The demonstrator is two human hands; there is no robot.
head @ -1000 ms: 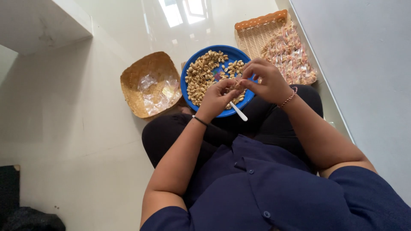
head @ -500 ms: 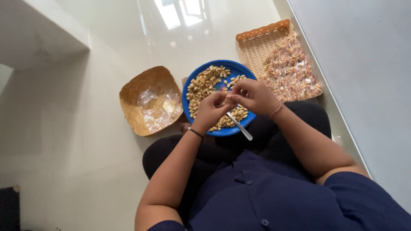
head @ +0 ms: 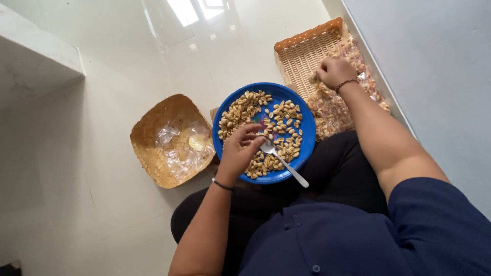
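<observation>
Blue plate (head: 302, 110) of peanuts (head: 279, 117) on lap, metal spoon (head: 284, 162) lying in it, handle over near rim. Left hand (head: 238, 153) over plate, fingers curled loosely among peanuts, clamped on nothing visible. Right hand (head: 335, 71) reaches into rectangular woven tray (head: 302, 51) of wrapped peanut packets (head: 332, 107), fingers curled down into heap; grip cannot tell. Square woven basket (head: 153, 140) with clear plastic wrappers (head: 181, 153) left of plate, on glossy floor.

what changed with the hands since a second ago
The right hand left the blue plate and reached out to the rectangular woven tray of small packets. The left hand stayed over the peanuts. The spoon and square basket are unchanged.
</observation>
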